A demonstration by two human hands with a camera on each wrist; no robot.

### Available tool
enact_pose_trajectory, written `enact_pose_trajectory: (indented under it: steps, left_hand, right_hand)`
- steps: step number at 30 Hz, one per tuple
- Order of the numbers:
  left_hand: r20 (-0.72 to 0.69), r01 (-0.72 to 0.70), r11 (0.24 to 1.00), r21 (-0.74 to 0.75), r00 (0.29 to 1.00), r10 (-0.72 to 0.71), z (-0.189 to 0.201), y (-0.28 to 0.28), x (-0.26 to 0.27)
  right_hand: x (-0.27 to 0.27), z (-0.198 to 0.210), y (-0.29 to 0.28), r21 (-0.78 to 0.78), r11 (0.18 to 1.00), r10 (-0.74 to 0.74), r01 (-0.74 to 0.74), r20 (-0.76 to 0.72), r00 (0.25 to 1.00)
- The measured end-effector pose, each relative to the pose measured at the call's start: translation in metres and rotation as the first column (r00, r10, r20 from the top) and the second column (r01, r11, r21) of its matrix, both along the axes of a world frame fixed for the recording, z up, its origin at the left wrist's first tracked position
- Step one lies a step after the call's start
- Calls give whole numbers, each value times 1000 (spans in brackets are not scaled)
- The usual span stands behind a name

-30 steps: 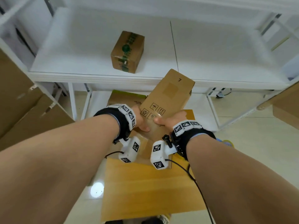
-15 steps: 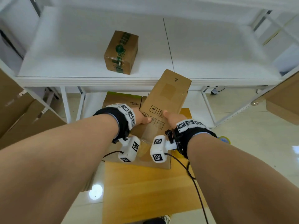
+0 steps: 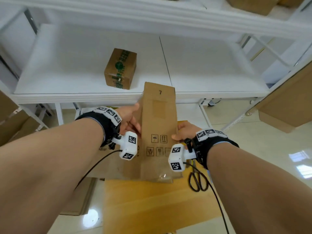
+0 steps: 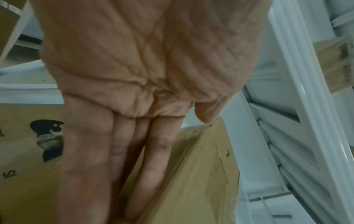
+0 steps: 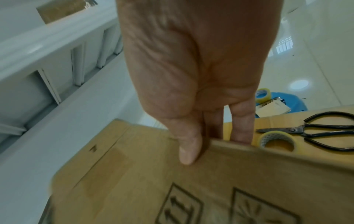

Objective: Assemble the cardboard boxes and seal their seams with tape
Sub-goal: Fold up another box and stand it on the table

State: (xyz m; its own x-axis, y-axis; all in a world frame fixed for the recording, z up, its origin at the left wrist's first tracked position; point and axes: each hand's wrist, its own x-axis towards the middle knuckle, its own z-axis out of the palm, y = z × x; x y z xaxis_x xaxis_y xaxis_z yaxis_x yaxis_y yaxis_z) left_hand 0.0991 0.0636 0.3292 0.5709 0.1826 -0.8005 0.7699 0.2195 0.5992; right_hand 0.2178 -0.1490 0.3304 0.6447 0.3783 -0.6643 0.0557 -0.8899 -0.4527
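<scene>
A flattened cardboard box (image 3: 158,125) marked "7", with handling symbols printed on it, is held up in front of the shelf, its long side pointing away from me. My left hand (image 3: 130,119) grips its left edge, thumb on the edge and fingers (image 4: 153,159) lying along the underside of the box (image 4: 191,174). My right hand (image 3: 183,132) pinches the right edge, thumb (image 5: 188,151) on the printed face of the box (image 5: 153,181) and fingers behind. A roll of clear tape (image 5: 275,141) lies on the wooden table beside black scissors (image 5: 314,130).
A sealed box with green tape (image 3: 120,69) stands on the white shelf (image 3: 84,97). More flat cardboard (image 3: 114,166) lies on the wooden table (image 3: 152,208). Scissors (image 3: 198,181) lie at the table's right edge. Another tape roll (image 5: 263,94) sits on a blue stool. Cardboard stacks stand left and right.
The box has swung from tilted to the right to pointing straight ahead. My left hand has slid further up its left edge. My head has come closer to the shelf.
</scene>
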Motion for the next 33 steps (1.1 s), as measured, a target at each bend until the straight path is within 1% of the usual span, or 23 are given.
enact_pose_trajectory:
  steps: [3, 4, 7, 9, 12, 15, 16, 17, 19, 21, 24, 27, 29, 31, 32, 33]
  left_hand:
    - [55, 2, 1000, -29, 998, -1, 11, 8, -6]
    - [75, 12, 999, -48, 997, -9, 16, 9, -9]
    - [97, 117, 990, -82, 989, -109, 35, 9, -21]
    - [138, 149, 984, -93, 981, -135, 44, 11, -28]
    - [182, 167, 976, -139, 973, -141, 54, 11, -39]
    - [218, 189, 969, -157, 964, -152, 56, 7, -49]
    - [220, 203, 967, -157, 961, -166, 56, 8, -51]
    - [213, 239, 958, -157, 956, -203, 55, 8, -53]
    - [185, 328, 930, -164, 937, -297, 50, 12, -59]
    - [161, 354, 922, -157, 930, -330, 45, 16, -62]
    - [103, 402, 910, -100, 914, -393, 38, 17, -64]
    - [15, 496, 867, -52, 868, -495, 33, 10, -65]
    - [-37, 539, 842, -35, 841, -540, 33, 0, -63]
    - [-100, 558, 830, 27, 827, -553, 33, -11, -60]
    - [-128, 562, 825, 59, 824, -552, 32, -14, -58]
    - [-154, 575, 814, 80, 814, -560, 30, -17, -57]
  right_hand:
    - [-3, 18, -4, -58, 989, 138, -139, -9, 990]
    - [-1, 18, -4, -67, 985, 160, -160, -15, 987]
    - [-3, 30, -6, -25, 982, 187, -188, -43, 981]
    - [-13, 43, -12, 7, 976, 217, -217, -52, 975]
    - [-18, 41, -27, 76, 977, 209, -200, -140, 968]
    - [-24, 24, -35, 76, 973, 230, -220, -182, 956]
    - [-27, 16, -36, 69, 976, 215, -205, -219, 952]
    - [-32, 14, -36, 41, 972, 233, -230, -247, 941]
    - [-44, 20, -37, -37, 946, 303, -322, -254, 918]
    - [-51, 25, -38, -71, 942, 294, -329, -305, 906]
    - [-57, 19, -37, -100, 910, 358, -402, -298, 885]
    - [-59, 10, -28, -118, 970, 171, -210, -279, 945]
    - [-57, 14, -23, -135, 968, 179, -211, -217, 960]
    - [-50, 17, -20, -131, 986, 79, -101, -162, 984]
    - [-50, 20, -17, -164, 983, 65, -84, -119, 991]
    - [-47, 15, -15, -236, 963, 117, -129, -66, 991]
